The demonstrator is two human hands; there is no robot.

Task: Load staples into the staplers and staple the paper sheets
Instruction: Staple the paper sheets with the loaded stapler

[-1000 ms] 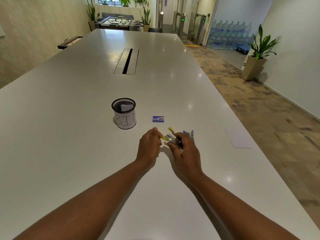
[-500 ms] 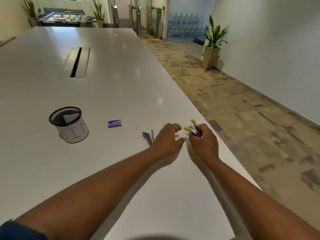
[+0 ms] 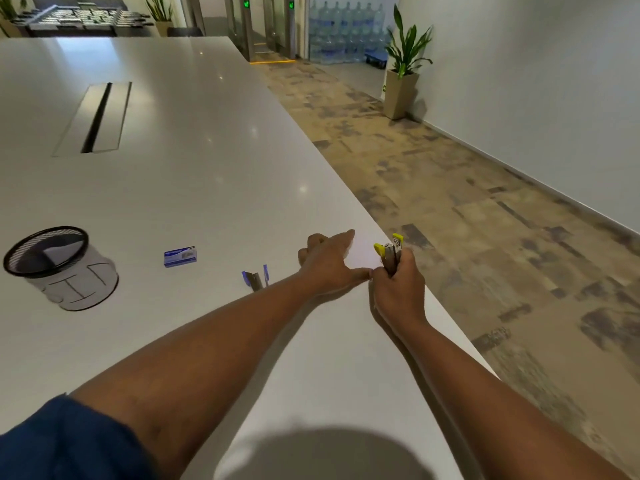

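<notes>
- Gripping the yellow stapler [image 3: 390,255], the right hand [image 3: 398,289] is closed around its body at the right of centre, yellow tips poking up above the fingers; a second ago that stapler lay on the table [image 3: 207,188] under both hands.
- The stapler has since been carried rightward to the table's edge, where a paper sheet [image 3: 360,252] lies.
- The left hand [image 3: 329,265] now rests on that sheet with index finger stretched out and the other fingers curled; it holds nothing, and seems to pin the paper down.
- Its thumb touches the right hand's knuckles, so both hands meet at the sheet's near corner.
- The blue stapler [image 3: 255,277] lies alone on the table just left of the left wrist, hinged open, untouched.
- The staple box [image 3: 180,256] sits left of centre, with the mesh bin [image 3: 52,261] at the far left.
- My judgement: loading of the yellow stapler looks finished and stapling is about to start; whether its mouth already straddles the paper I cannot tell.
- The blue one likely awaits staples.
</notes>
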